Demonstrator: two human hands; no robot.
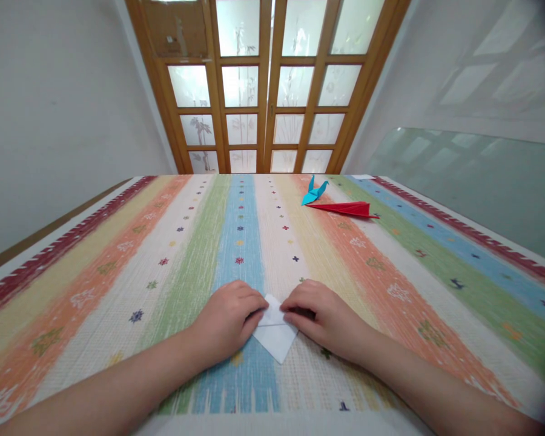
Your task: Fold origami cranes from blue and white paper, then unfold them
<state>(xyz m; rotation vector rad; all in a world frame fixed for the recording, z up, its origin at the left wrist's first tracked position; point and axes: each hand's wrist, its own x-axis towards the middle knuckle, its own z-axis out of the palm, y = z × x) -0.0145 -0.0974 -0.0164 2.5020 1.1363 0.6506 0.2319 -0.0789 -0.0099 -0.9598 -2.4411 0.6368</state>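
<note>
A small folded sheet of white paper (pixel 277 344) lies on the tablecloth close in front of me, one corner pointing toward me and another away. A crease or folded edge runs across its middle. My left hand (pixel 232 315) pinches its left side between thumb and fingers. On the opposite side, my right hand (pixel 320 312) pinches the paper in the same way, thumb below and fingers above. The fingers cover the paper's left and right corners.
A blue origami crane (pixel 315 192) stands toward the back right of the table. Touching or close beside it lies a red paper plane (pixel 345 209). The striped tablecloth (pixel 172 290) covers the table. Beyond are wooden glass-paned doors (pixel 263 85), with a pale glass panel (pixel 472 181) at right.
</note>
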